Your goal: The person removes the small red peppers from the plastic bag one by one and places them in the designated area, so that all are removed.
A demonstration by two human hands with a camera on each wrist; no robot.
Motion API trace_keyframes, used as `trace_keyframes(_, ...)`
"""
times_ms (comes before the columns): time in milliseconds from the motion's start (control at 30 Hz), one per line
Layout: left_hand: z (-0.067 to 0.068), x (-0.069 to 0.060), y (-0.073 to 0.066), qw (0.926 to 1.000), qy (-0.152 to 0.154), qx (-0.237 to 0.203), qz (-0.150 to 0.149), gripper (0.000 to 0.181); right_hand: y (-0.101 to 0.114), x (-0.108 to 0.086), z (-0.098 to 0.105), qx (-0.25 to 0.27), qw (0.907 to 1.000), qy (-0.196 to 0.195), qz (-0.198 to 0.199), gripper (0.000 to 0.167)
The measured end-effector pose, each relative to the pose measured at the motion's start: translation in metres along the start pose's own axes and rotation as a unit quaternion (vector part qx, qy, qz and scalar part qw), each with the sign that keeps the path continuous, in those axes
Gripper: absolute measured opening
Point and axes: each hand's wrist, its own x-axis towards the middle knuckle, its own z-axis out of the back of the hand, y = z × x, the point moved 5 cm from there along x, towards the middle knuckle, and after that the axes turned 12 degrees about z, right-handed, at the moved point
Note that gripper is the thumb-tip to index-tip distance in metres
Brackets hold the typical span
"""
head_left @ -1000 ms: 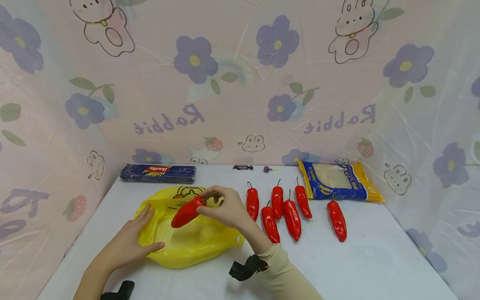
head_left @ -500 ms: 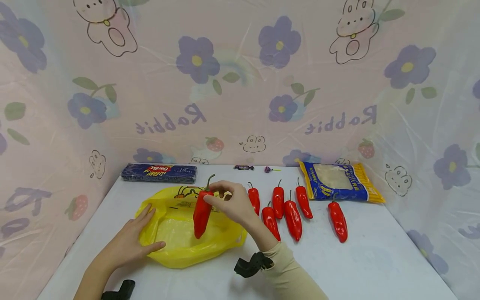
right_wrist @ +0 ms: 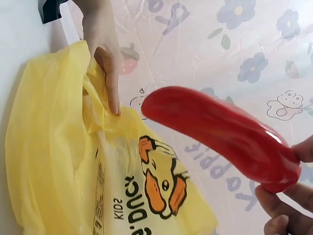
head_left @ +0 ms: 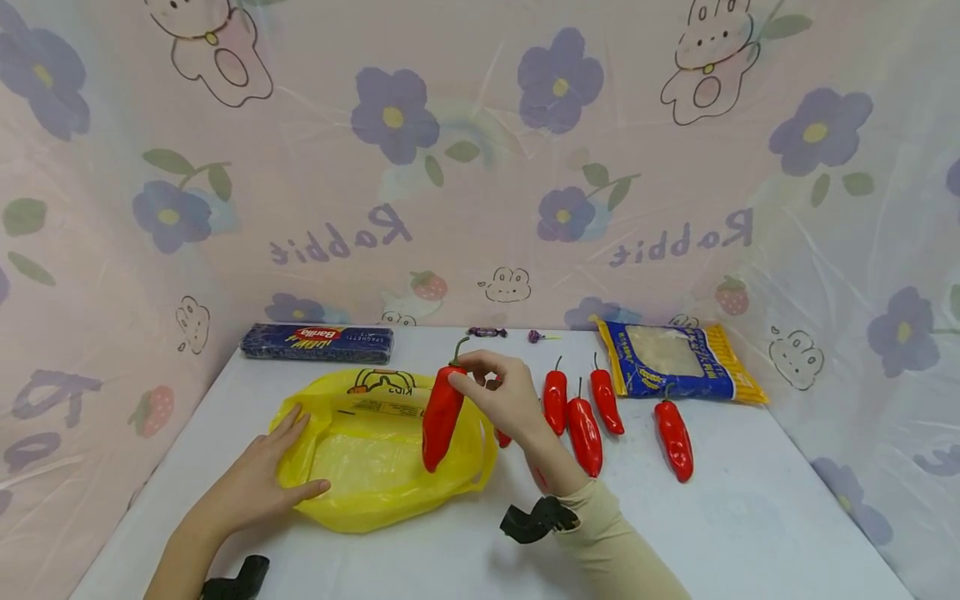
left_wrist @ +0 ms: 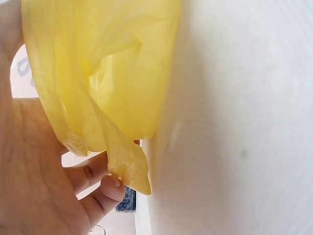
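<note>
My right hand (head_left: 506, 398) pinches a glossy red chili pepper (head_left: 442, 421) near its green stem. The pepper hangs tip down above the right part of a yellow plastic bag (head_left: 360, 518), whose mouth gapes toward me. In the right wrist view the same pepper (right_wrist: 220, 134) is apart from the bag (right_wrist: 49, 147), which bears a cartoon duck print. My left hand (head_left: 255, 479) rests against the bag's left rim, thumb and fingers spread. Several more red peppers (head_left: 585, 437) lie to the right, some partly hidden behind my right hand and wrist.
Along the back of the white table (head_left: 787, 517) lie a blue spaghetti pack (head_left: 318, 343), a wrapped candy (head_left: 487, 332), a lollipop (head_left: 534, 336) and a blue and yellow food bag (head_left: 667, 360). A single pepper (head_left: 673, 440) lies farther right. A printed curtain surrounds the table.
My right hand has moved to the right with the pepper, which has swung from slanting left to hanging tip down. The left hand stays on the bag's rim.
</note>
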Motion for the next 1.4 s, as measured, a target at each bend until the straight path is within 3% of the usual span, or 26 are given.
trace_keyframes(367, -0.001, 0.001, 0.001, 1.0000, -0.001, 0.001, 0.002, 0.112, -0.012, -0.009, 0.031, 0.006, 0.9997, -0.007, -0.021, 0.027)
trace_keyframes(767, -0.001, 0.001, 0.000, 1.0000, 0.001, 0.002, 0.006, 0.111, -0.039, -0.031, 0.082, -0.052, 0.9951, -0.022, -0.081, 0.031)
trace_keyframes(1167, -0.001, 0.001, 0.001, 1.0000, 0.004, -0.003, 0.008, 0.111, -0.065, -0.059, 0.150, -0.085, 0.9831, -0.037, -0.158, 0.046)
trace_keyframes(1400, 0.000, 0.001, 0.001, 1.0000, 0.002, -0.003, 0.005, 0.112, -0.074, -0.085, 0.195, -0.136, 0.9688, -0.052, -0.201, 0.059)
